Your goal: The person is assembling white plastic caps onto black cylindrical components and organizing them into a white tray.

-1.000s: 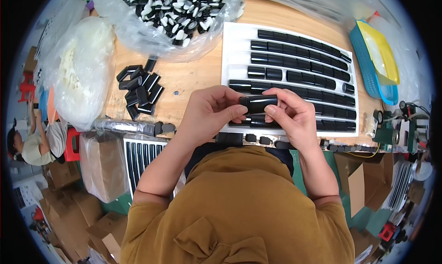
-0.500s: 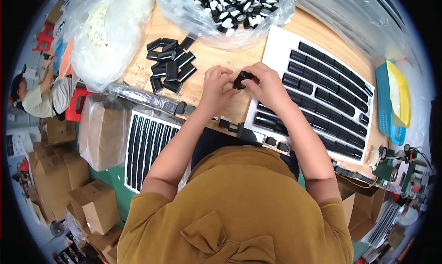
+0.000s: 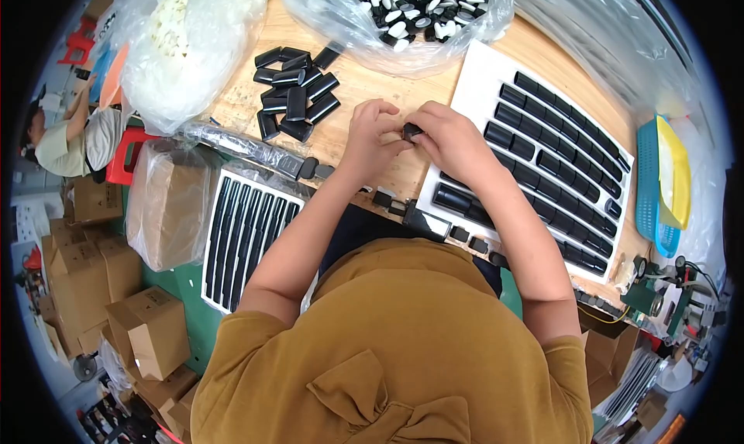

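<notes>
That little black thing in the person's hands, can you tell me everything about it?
The small black part looks like smooth, slightly shiny plastic. Only a bit shows, because the left hand and right hand pinch it from both sides with their fingertips. It is held just above the wooden table. Its full shape is hidden.

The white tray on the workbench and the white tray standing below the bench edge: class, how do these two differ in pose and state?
The white tray on the workbench lies flat and bare beside both hands; the lower tray hangs under the bench edge under clear plastic wrap. The workbench tray has short black pieces in broken rows; the lower tray shows long unbroken black strips. Both are white with black rows.
</notes>
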Demonstrator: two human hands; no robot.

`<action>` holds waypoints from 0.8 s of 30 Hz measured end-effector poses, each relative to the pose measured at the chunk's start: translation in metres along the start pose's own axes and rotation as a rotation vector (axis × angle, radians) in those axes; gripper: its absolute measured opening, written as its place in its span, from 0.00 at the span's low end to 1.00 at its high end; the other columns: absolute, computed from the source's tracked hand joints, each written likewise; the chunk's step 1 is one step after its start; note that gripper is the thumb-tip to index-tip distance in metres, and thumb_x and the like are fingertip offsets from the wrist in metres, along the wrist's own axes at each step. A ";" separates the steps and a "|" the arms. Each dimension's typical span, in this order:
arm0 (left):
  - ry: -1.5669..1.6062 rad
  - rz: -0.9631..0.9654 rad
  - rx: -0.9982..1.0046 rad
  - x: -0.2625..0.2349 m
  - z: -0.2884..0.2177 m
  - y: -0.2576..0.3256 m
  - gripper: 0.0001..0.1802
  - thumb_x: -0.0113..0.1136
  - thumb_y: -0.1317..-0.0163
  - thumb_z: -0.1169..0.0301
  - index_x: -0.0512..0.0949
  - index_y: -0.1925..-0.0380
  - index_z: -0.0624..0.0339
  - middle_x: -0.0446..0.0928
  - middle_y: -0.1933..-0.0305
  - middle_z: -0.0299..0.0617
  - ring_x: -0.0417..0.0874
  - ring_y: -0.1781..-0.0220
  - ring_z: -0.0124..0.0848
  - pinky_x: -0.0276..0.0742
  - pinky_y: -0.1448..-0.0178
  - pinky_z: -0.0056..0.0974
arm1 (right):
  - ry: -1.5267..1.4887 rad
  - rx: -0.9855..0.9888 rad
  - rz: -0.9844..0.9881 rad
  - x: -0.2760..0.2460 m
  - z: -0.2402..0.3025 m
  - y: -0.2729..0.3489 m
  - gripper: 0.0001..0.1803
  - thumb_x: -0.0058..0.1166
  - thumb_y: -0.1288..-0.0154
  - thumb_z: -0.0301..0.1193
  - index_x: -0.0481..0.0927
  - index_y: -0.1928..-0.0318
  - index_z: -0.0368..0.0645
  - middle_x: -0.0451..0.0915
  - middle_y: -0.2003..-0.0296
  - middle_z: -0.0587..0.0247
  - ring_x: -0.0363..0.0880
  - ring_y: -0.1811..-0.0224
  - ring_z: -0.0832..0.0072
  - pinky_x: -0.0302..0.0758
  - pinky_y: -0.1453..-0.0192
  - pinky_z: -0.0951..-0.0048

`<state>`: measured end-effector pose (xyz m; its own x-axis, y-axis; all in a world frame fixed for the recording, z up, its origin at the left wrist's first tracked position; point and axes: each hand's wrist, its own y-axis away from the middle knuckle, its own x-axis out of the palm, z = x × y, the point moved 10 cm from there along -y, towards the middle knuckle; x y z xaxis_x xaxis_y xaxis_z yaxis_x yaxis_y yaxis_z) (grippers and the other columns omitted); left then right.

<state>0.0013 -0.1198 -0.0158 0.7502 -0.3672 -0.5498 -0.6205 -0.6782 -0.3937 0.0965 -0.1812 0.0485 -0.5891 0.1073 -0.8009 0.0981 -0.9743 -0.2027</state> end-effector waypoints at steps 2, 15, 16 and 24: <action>-0.005 0.010 -0.006 0.000 0.000 0.001 0.14 0.79 0.61 0.73 0.86 0.70 0.53 0.76 0.50 0.39 0.70 0.39 0.44 0.67 0.36 0.46 | -0.002 0.011 0.000 0.000 -0.001 0.000 0.15 0.61 0.42 0.21 0.80 0.52 0.41 0.78 0.60 0.55 0.80 0.59 0.54 0.78 0.54 0.61; -0.010 0.009 -0.010 0.001 0.003 0.002 0.14 0.79 0.61 0.73 0.86 0.70 0.54 0.76 0.50 0.39 0.70 0.38 0.45 0.67 0.35 0.46 | -0.189 0.076 -0.103 -0.002 -0.017 0.007 0.13 0.62 0.43 0.21 0.83 0.56 0.42 0.82 0.63 0.55 0.82 0.61 0.55 0.79 0.56 0.62; -0.001 0.010 -0.021 0.001 0.005 0.002 0.14 0.79 0.61 0.73 0.86 0.70 0.54 0.76 0.50 0.39 0.69 0.38 0.45 0.67 0.35 0.46 | -0.188 0.076 -0.103 -0.002 -0.017 0.007 0.13 0.62 0.43 0.21 0.83 0.56 0.42 0.82 0.63 0.55 0.82 0.61 0.55 0.79 0.56 0.62; -0.006 0.008 -0.023 0.001 0.004 0.002 0.14 0.79 0.61 0.73 0.87 0.71 0.53 0.76 0.50 0.39 0.69 0.38 0.46 0.67 0.35 0.46 | -0.193 0.071 -0.177 -0.006 -0.017 0.012 0.13 0.63 0.44 0.22 0.84 0.57 0.42 0.83 0.63 0.56 0.83 0.61 0.55 0.80 0.56 0.63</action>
<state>0.0001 -0.1190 -0.0198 0.7439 -0.3685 -0.5576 -0.6209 -0.6898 -0.3724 0.1149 -0.1897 0.0411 -0.7350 0.2438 -0.6327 -0.0726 -0.9561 -0.2841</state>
